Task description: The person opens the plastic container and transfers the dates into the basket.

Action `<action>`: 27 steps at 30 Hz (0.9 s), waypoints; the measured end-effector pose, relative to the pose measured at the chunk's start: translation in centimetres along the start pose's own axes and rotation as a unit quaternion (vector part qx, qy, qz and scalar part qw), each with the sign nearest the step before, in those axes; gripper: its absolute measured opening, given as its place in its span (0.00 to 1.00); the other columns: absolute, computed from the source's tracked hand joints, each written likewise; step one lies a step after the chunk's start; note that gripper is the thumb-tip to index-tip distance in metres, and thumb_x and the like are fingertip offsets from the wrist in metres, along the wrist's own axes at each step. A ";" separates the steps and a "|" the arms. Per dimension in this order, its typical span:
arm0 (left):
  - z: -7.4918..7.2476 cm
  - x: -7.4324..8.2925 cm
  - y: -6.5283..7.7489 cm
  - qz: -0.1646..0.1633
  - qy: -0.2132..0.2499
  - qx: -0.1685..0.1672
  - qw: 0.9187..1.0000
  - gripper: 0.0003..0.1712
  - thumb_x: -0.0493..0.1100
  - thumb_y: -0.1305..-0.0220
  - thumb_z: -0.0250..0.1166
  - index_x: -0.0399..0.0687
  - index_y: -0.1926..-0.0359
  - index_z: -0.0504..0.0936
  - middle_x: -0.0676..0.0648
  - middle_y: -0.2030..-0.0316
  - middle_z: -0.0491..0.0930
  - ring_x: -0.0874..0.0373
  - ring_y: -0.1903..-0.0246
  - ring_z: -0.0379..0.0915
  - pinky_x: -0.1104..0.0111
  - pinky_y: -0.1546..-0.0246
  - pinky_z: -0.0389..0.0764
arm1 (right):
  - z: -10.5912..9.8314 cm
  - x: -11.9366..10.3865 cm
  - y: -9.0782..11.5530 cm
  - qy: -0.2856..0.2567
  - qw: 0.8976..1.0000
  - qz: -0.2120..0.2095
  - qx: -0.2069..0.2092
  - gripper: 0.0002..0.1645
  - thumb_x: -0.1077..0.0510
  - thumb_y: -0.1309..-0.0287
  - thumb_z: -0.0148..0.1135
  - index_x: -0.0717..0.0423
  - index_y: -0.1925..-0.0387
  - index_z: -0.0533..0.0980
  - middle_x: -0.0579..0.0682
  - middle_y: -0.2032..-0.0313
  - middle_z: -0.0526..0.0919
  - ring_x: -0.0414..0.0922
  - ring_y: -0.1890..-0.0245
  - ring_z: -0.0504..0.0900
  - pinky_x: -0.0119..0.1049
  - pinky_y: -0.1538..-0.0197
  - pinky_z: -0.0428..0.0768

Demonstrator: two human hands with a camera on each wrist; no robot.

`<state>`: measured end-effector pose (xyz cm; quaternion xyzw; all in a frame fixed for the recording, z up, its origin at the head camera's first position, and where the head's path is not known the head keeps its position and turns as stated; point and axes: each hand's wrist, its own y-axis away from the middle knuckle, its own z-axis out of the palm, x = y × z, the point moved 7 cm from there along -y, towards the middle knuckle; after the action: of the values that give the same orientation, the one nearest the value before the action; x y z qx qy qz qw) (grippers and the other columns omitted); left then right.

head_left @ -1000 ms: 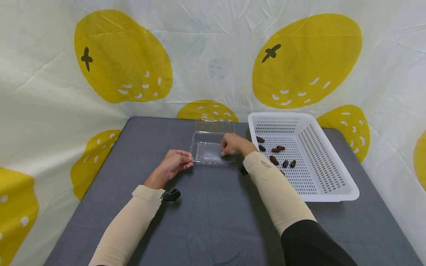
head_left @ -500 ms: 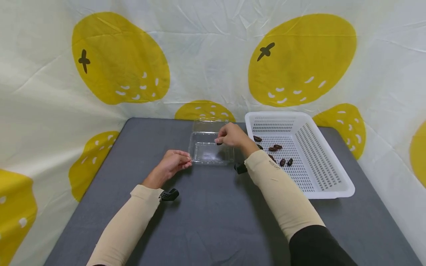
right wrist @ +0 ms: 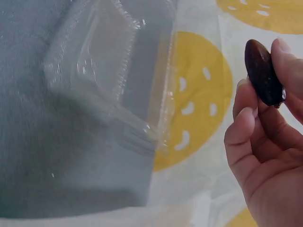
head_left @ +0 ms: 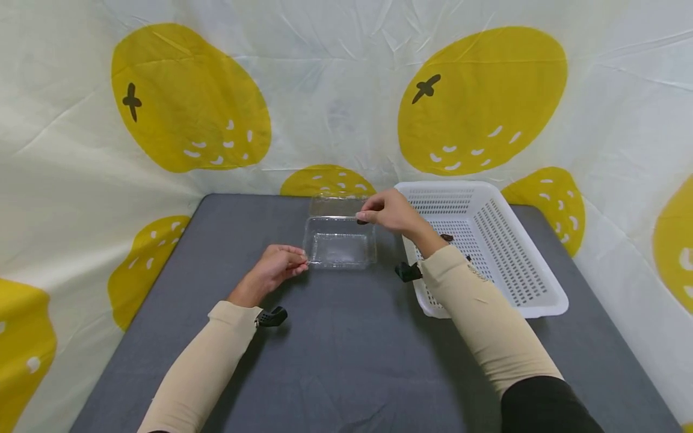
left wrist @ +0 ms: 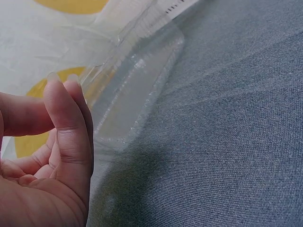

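Note:
A clear plastic clamshell box (head_left: pixel 340 248) lies with its lid (head_left: pixel 338 206) folded back on the grey table. At its near left corner my left hand (head_left: pixel 278 264) pinches the rim between thumb and fingers; the left wrist view shows those fingertips (left wrist: pixel 64 94) right at the box's edge. Raised over the box's far right side, my right hand (head_left: pixel 394 211) pinches a dark brown, glossy date (right wrist: pixel 262 71) between thumb and fingers. That date stands out plainly in the right wrist view, while in the head view only its dark underside shows.
To the right stands a white perforated plastic basket (head_left: pixel 520 240). Some dates (head_left: pixel 446 237) show inside it, the others hidden behind my right forearm. A cloth printed with yellow fruit (head_left: pixel 482 99) hangs behind the grey table (head_left: pixel 335 355).
From low inside the box, my right hand has risen and then moved back and right with the date. My left hand keeps its place at the corner. The head view has shifted slightly.

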<state>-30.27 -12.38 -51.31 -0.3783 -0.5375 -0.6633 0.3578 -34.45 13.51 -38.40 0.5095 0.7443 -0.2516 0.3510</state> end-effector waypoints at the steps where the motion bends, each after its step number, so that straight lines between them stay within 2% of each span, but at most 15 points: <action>1: 0.0 0.0 0.0 0.000 0.000 0.000 1.000 0.08 0.26 0.30 0.59 0.28 0.51 0.76 0.47 0.74 0.84 0.63 0.78 0.81 0.76 0.75 0.83 | -0.3 0.0 0.2 -0.006 1.000 0.002 -0.001 0.10 0.54 0.33 0.70 0.57 0.61 0.89 0.55 0.63 0.88 0.47 0.66 0.76 0.38 0.63 0.75; 5: -0.1 -0.1 0.0 -0.002 -0.003 0.000 1.000 0.08 0.26 0.29 0.59 0.29 0.51 0.75 0.48 0.74 0.84 0.63 0.78 0.81 0.76 0.75 0.83 | -1.6 0.2 1.3 -0.018 1.000 0.004 0.001 0.11 0.54 0.32 0.70 0.58 0.60 0.89 0.57 0.62 0.88 0.47 0.66 0.77 0.38 0.62 0.76; 14: -0.1 -0.2 0.1 0.000 0.000 -0.010 1.000 0.15 0.26 0.30 0.58 0.23 0.45 0.72 0.50 0.76 0.84 0.64 0.78 0.81 0.77 0.75 0.82 | -4.6 1.7 4.2 -0.013 0.999 0.022 0.019 0.12 0.53 0.33 0.70 0.59 0.59 0.88 0.52 0.64 0.88 0.45 0.65 0.78 0.35 0.60 0.78; 17: -0.1 -0.2 0.2 0.000 0.002 -0.013 1.000 0.15 0.25 0.30 0.59 0.23 0.45 0.72 0.50 0.76 0.84 0.64 0.78 0.81 0.77 0.75 0.82 | -5.7 2.6 5.5 -0.008 0.999 0.034 0.017 0.13 0.53 0.33 0.70 0.60 0.57 0.87 0.52 0.63 0.88 0.44 0.65 0.79 0.35 0.62 0.80; 23: -0.1 0.0 0.3 0.001 0.003 -0.017 1.000 0.15 0.26 0.31 0.60 0.23 0.46 0.73 0.49 0.76 0.84 0.63 0.78 0.82 0.76 0.74 0.83 | -7.7 4.8 8.2 -0.001 0.998 0.061 0.026 0.16 0.53 0.34 0.72 0.61 0.55 0.86 0.48 0.64 0.87 0.42 0.66 0.80 0.33 0.64 0.82; 27: -0.1 0.0 0.3 0.006 0.000 -0.018 1.000 0.16 0.27 0.30 0.60 0.22 0.45 0.72 0.50 0.75 0.84 0.64 0.78 0.82 0.77 0.74 0.83 | -8.8 6.1 9.7 0.020 0.997 0.062 0.028 0.15 0.54 0.34 0.71 0.62 0.56 0.87 0.48 0.65 0.88 0.40 0.66 0.82 0.32 0.60 0.83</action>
<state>-30.02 -12.57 -51.16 -0.3879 -0.5233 -0.6708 0.3545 -29.18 26.93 -37.82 0.5692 0.7108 -0.2401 0.3364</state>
